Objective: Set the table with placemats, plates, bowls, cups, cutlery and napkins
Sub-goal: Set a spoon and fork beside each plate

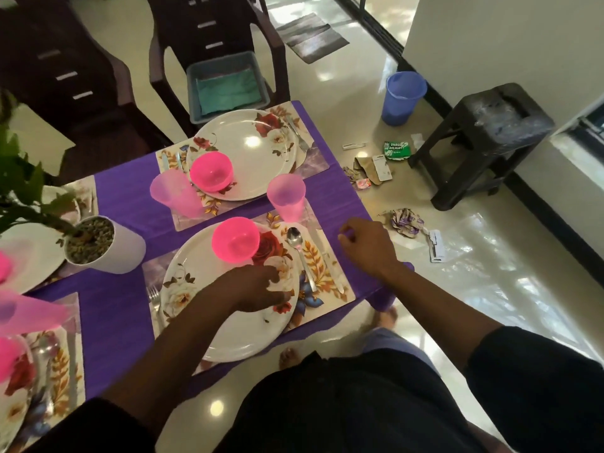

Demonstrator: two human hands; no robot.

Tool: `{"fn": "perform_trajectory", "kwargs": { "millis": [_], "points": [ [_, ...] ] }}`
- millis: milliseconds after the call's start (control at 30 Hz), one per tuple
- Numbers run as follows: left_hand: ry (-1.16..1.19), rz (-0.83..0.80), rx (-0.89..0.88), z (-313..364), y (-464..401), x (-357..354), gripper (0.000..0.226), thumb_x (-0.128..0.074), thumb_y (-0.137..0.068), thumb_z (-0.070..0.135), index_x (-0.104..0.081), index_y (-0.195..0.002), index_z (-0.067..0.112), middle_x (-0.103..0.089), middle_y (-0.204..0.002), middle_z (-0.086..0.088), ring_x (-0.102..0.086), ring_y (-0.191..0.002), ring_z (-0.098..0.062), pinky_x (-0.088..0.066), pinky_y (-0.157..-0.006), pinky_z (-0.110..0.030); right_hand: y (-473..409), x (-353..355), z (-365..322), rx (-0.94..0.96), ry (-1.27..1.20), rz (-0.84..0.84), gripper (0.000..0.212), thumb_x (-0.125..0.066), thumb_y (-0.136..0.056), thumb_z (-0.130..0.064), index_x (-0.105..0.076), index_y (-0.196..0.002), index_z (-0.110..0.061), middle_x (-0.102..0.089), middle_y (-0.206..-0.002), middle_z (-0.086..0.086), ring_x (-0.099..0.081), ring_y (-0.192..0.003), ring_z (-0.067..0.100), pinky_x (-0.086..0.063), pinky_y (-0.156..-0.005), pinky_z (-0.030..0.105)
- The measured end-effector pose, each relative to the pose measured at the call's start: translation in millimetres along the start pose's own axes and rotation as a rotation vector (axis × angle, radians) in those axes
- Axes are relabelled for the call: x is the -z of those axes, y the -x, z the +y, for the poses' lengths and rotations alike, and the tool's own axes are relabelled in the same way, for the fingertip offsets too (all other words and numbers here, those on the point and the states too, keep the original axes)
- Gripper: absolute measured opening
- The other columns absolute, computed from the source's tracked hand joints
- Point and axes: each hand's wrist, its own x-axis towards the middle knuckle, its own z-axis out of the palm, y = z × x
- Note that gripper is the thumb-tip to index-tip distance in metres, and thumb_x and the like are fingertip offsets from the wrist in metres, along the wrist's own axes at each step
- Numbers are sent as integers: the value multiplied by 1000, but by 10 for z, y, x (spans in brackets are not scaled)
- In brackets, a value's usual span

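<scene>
Surface draped in purple cloth (121, 308), carrying floral placemats (327, 276), a white pot of pebbles (108, 246) and a pink cup (287, 197) straddling cloth and placemat edge.

Near floral plate (228, 325) on its placemat (330, 276) carries an upright pink bowl (236, 239) at its far edge; spoon (299, 253) and knife (327, 259) lie right, fork (153, 297) left, pink cup (287, 197) beyond.
</scene>
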Motion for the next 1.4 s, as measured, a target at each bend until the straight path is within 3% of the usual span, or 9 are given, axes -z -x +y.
{"fn": "perform_trajectory", "kwargs": {
  "millis": [67,200,367,533,733,967,1200,1300,1400],
  "points": [
    [132,-2,-92,394,-95,224,46,-61,-100,50,-58,-139,25,-64,-134,3,-63,-112,-16,-52,-94,-32,-146,163,110,26,-47,-10,11,-66,-93,-29,-74,-98,-22,-73,-90,-1,-67,-84,20,-50,-73,30],
    [343,234,-199,1065,-532,400,30,-65,-100,43,-66,-125,27,-70,-115,9,-68,-97,-11,-56,-89,-35,-517,541,495,71,-101,-67,9,-69,-90,-29,-75,-95,-26,-69,-82,-7,-63,-77,13,-43,-69,26],
    [589,423,-120,1804,-1140,430,18,-70,-98,28,-72,-116,22,-73,-105,4,-69,-91,-11,-51,-76,-24,-966,1228,1281,115,-58,-187,11,-68,-91,-32,-77,-93,-27,-72,-81,-8,-67,-74,11,-53,-75,30],
    [771,517,-33,2466,-1566,527,11,-70,-99,25,-72,-109,26,-74,-101,6,-65,-79,11,-47,-69,-7,-1374,1891,1937,157,-15,-276,10,-68,-91,-38,-76,-92,-32,-72,-84,-13,-65,-77,5,-57,-76,35],
    [823,581,-7,2842,-1942,849,11,-70,-99,32,-74,-109,30,-74,-97,9,-70,-82,-1,-55,-76,-24,-2078,2258,2084,259,17,-330,10,-67,-92,-38,-75,-94,-31,-71,-86,-16,-63,-78,2,-56,-78,35],
    [853,708,84,2698,-2316,1480,11,-70,-98,28,-75,-108,27,-74,-94,8,-70,-81,-3,-52,-72,-22,-3000,2389,1607,429,17,-353,10,-68,-94,-31,-76,-97,-26,-68,-87,-11,-57,-74,1,-43,-71,26],
    [897,762,152,2208,-2817,2083,18,-68,-96,39,-75,-109,28,-76,-97,10,-71,-87,-3,-56,-80,-27,-3999,2133,1150,475,47,-425,14,-65,-94,-38,-76,-100,-31,-71,-88,-14,-63,-78,4,-55,-74,32],
    [928,746,204,1831,-3040,2463,32,-61,-90,51,-75,-110,30,-76,-98,11,-71,-88,-1,-60,-87,-34,-4531,1960,828,467,66,-497,13,-65,-95,-36,-76,-101,-32,-68,-89,-15,-62,-78,1,-49,-69,27],
    [904,749,243,1435,-3289,2831,18,-64,-100,39,-75,-112,30,-74,-104,15,-68,-95,1,-58,-90,-29,-5032,1784,487,487,77,-520,13,-65,-97,-35,-75,-102,-30,-70,-92,-13,-62,-79,2,-46,-67,24]
  ]
}}
